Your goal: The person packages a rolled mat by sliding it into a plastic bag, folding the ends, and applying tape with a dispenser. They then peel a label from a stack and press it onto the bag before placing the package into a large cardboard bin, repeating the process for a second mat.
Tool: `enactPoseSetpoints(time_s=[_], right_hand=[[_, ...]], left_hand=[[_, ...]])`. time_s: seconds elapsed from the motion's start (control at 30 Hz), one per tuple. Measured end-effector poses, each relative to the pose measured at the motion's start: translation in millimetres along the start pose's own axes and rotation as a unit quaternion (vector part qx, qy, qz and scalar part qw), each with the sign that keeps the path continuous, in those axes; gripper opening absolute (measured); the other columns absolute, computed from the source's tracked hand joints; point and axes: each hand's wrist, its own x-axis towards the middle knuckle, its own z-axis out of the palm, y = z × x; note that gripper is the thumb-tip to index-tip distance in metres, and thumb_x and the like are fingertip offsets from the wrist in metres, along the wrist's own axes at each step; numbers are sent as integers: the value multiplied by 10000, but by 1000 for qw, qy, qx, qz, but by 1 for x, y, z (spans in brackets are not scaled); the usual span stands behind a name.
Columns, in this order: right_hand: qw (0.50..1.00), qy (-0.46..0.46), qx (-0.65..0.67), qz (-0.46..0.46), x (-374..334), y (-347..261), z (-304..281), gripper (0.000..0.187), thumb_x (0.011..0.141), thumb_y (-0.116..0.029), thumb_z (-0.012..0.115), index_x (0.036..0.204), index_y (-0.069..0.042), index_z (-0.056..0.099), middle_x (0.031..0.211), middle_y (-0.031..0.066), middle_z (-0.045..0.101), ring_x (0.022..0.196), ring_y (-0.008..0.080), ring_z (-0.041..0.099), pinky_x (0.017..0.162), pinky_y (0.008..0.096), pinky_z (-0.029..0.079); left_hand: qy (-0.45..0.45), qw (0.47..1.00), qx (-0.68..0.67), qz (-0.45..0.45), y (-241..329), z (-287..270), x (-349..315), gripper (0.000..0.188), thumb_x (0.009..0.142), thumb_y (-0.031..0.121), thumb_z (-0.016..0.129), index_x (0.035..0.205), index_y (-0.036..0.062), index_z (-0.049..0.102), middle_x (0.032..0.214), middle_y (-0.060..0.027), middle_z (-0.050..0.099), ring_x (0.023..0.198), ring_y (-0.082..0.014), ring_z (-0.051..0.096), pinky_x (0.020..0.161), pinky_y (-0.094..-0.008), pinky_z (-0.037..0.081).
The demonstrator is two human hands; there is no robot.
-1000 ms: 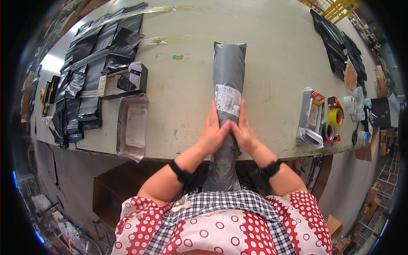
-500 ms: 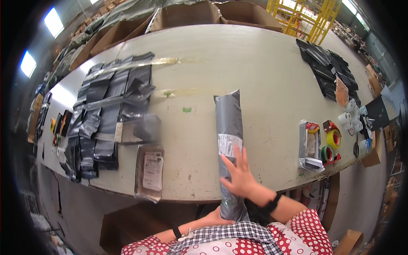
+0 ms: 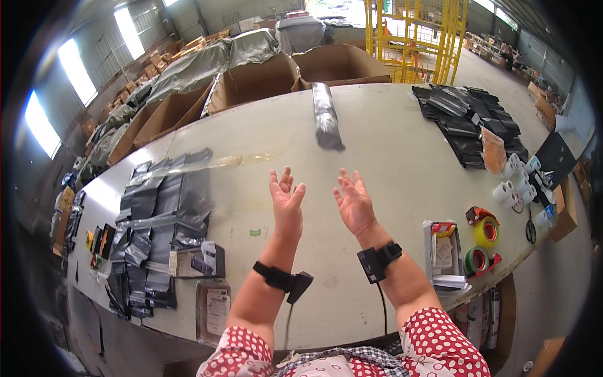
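A long grey plastic mailer parcel (image 3: 325,119), slightly blurred, is at the far middle of the table by the cardboard boxes; I cannot tell whether it touches the tabletop. Both my arms reach forward over the table. My left hand (image 3: 287,207) is open and raised, fingers apart, holding nothing. My right hand (image 3: 355,206) is open too, closer to the parcel, with a gap between them. Large open cardboard boxes (image 3: 254,85) stand along the table's far edge, beyond the parcel.
Black plastic mailers (image 3: 157,220) lie layered at left, beside a clear tray of labels (image 3: 217,309). At right are a small open box (image 3: 442,251), a yellow tape roll (image 3: 486,232), white rolls (image 3: 512,179), scissors (image 3: 531,231) and more black mailers (image 3: 468,119). A yellow cage (image 3: 414,47) stands behind.
The parcel has left my hands and moved from the near edge to the far side. Both hands have reached forward and opened. The view has tilted up.
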Motion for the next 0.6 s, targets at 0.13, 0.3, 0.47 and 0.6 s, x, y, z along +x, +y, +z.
enactPoseSetpoints(time_s=[0.13,0.3,0.47,0.6], right_hand=[[956,-243,-143,81,-60,-32,-35,446,948,-104,545,1365,-16,413,1207,84,596,1101,151,553,967,305,426],[923,-155,-254,246,-201,-33,-128,315,919,-155,602,1203,-20,573,1091,68,636,1021,135,583,912,288,457],[889,-39,-312,333,-324,-52,-172,316,883,-258,635,1076,-7,645,909,61,678,828,131,617,783,278,498],[871,238,-312,295,-423,-34,-215,290,883,-258,634,1036,-12,653,875,55,680,769,131,624,734,274,507]], left_hand=[[-278,947,27,-155,-14,-9,-77,383,900,-12,555,1278,6,498,1212,-73,576,1123,-154,543,961,-290,433],[-484,767,377,-188,-12,-68,-174,251,809,71,675,1058,69,646,1121,-121,631,1029,-232,622,872,-341,499],[-598,659,453,62,-10,-55,-218,438,732,124,726,1150,95,596,1284,-137,532,1226,-371,455,997,-462,403],[-641,619,441,109,-31,-30,-251,692,690,192,766,1306,83,471,1437,-201,348,1349,-435,264,1098,-524,258]])
